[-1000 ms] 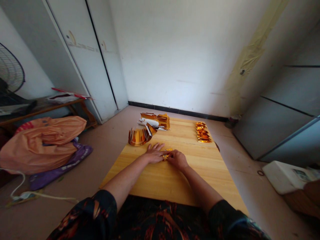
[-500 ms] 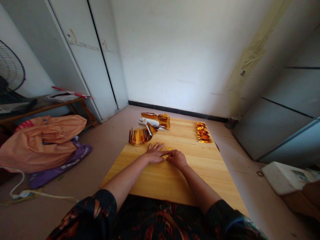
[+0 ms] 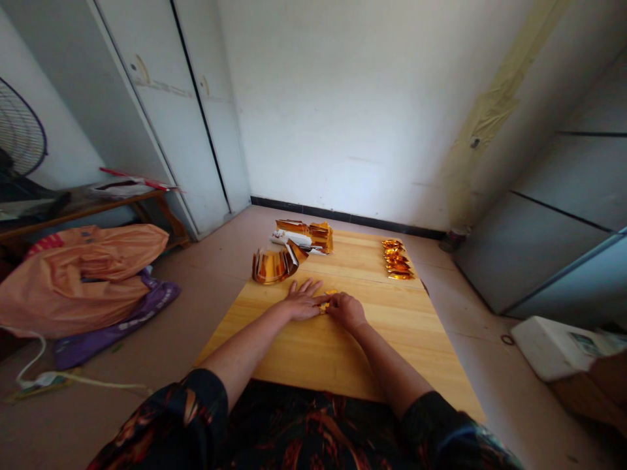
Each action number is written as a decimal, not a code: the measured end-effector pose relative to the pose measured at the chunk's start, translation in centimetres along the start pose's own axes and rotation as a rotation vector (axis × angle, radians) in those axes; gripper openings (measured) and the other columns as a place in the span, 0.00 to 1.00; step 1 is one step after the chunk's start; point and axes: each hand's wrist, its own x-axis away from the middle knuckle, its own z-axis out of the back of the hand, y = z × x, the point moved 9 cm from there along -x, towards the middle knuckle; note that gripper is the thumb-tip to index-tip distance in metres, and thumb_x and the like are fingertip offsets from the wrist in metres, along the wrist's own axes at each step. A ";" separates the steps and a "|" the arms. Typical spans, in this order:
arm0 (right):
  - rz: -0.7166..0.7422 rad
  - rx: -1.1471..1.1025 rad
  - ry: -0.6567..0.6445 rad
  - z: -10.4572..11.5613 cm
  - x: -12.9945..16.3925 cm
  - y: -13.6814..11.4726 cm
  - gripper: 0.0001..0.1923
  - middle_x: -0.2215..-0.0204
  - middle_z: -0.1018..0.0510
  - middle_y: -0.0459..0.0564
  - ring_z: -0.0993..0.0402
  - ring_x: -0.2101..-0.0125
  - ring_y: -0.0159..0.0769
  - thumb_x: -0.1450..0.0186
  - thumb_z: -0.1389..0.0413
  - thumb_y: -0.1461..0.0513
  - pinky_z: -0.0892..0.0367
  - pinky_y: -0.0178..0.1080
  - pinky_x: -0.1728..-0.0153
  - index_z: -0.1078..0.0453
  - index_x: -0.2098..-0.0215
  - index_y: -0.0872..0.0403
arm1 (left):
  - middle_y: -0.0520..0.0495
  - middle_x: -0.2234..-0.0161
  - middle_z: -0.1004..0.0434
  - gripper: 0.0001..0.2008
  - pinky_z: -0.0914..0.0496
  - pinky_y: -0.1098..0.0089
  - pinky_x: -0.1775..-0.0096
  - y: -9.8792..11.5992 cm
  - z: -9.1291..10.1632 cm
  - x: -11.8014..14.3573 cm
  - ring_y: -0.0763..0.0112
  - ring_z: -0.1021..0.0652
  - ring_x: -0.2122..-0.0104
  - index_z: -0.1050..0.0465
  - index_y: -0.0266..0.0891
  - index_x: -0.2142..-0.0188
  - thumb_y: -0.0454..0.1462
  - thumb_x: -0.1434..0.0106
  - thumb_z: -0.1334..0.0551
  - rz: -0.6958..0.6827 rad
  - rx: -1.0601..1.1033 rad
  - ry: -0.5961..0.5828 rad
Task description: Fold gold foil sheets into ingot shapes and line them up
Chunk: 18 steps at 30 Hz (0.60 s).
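Both hands work at the middle of a low wooden table (image 3: 313,352). The left hand (image 3: 300,301) lies flat with fingers spread, palm down, pressing the left part of a small gold foil sheet (image 3: 327,300) against the tabletop. The right hand (image 3: 347,308) has its fingers curled narrow, fingertips pinching the right edge of the same sheet; how much of the foil is caught between the fingers cannot be told, as the hand covers it. The two hands meet over the sheet — only a thin strip of gold shows between them.

Placement of other items on the table:
- A fanned bundle of gold foil (image 3: 272,266) stands at the far left edge, near the left hand but apart from it.
- A stack of foil paper packs (image 3: 306,236) lies behind the bundle, at the far edge, touching or just beside it.
- A row of folded gold pieces (image 3: 396,260) lies along the far right side, well apart from both hands.

Surroundings — an orange bag (image 3: 83,274) rests on the floor to the left, over a purple bag (image 3: 122,316). A white box (image 3: 553,347) sits on the floor to the right. White cabinet doors (image 3: 166,111) stand behind on the left
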 end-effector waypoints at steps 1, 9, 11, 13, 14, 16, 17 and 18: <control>0.004 -0.004 -0.004 0.0 0.0 0.0 0.09 0.65 0.22 0.47 0.27 0.67 0.33 0.40 0.47 0.60 0.43 0.31 0.71 0.26 0.65 0.49 | 0.55 0.33 0.71 0.26 0.66 0.37 0.43 0.1 0.0 0.1 0.52 0.63 0.34 0.55 0.66 0.38 0.50 0.35 0.52 -0.001 -0.002 0.003; 0.021 -0.013 0.002 0.2 0.0 -0.1 0.09 0.66 0.22 0.47 0.27 0.67 0.33 0.39 0.47 0.58 0.43 0.31 0.72 0.25 0.64 0.49 | 0.58 0.33 0.69 0.24 0.66 0.39 0.42 0.2 0.2 0.5 0.54 0.62 0.34 0.54 0.67 0.38 0.52 0.34 0.57 -0.008 0.021 0.046; 0.016 -0.016 -0.003 0.2 0.0 -0.1 0.09 0.66 0.22 0.47 0.27 0.67 0.33 0.39 0.46 0.58 0.43 0.31 0.72 0.25 0.64 0.48 | 0.58 0.33 0.68 0.25 0.66 0.38 0.42 0.1 0.1 0.3 0.52 0.62 0.34 0.53 0.67 0.39 0.56 0.35 0.58 -0.008 0.024 0.058; 0.011 -0.017 -0.011 0.2 -0.1 -0.1 0.10 0.66 0.22 0.47 0.27 0.67 0.33 0.39 0.47 0.58 0.43 0.31 0.73 0.25 0.63 0.48 | 0.59 0.33 0.68 0.26 0.66 0.38 0.42 0.0 -0.1 0.2 0.51 0.62 0.34 0.53 0.67 0.39 0.58 0.36 0.58 -0.012 0.018 0.066; 0.010 -0.018 -0.013 0.2 -0.1 -0.1 0.10 0.66 0.22 0.47 0.27 0.67 0.33 0.39 0.47 0.59 0.43 0.31 0.73 0.24 0.63 0.48 | 0.59 0.33 0.68 0.26 0.66 0.38 0.42 0.0 -0.1 0.1 0.51 0.62 0.34 0.53 0.67 0.39 0.58 0.36 0.58 -0.015 0.014 0.068; 0.011 -0.014 -0.009 0.2 -0.1 -0.1 0.11 0.65 0.22 0.48 0.27 0.67 0.33 0.38 0.49 0.59 0.43 0.31 0.72 0.24 0.63 0.48 | 0.58 0.33 0.69 0.26 0.66 0.38 0.42 0.0 -0.2 0.1 0.51 0.61 0.34 0.54 0.68 0.39 0.59 0.36 0.58 -0.020 0.009 0.075; 0.011 -0.008 -0.006 0.2 -0.2 -0.2 0.12 0.64 0.22 0.48 0.27 0.67 0.33 0.38 0.49 0.59 0.42 0.31 0.71 0.24 0.62 0.49 | 0.58 0.33 0.69 0.27 0.66 0.38 0.42 0.0 -0.2 0.1 0.51 0.61 0.34 0.54 0.67 0.39 0.58 0.36 0.58 -0.022 0.007 0.077; 0.008 0.000 -0.002 0.2 -0.2 -0.1 0.12 0.64 0.21 0.49 0.27 0.67 0.34 0.37 0.50 0.59 0.42 0.32 0.71 0.24 0.62 0.49 | 0.57 0.33 0.69 0.26 0.66 0.37 0.42 0.1 -0.1 0.2 0.51 0.61 0.34 0.54 0.67 0.39 0.58 0.36 0.58 -0.025 0.005 0.079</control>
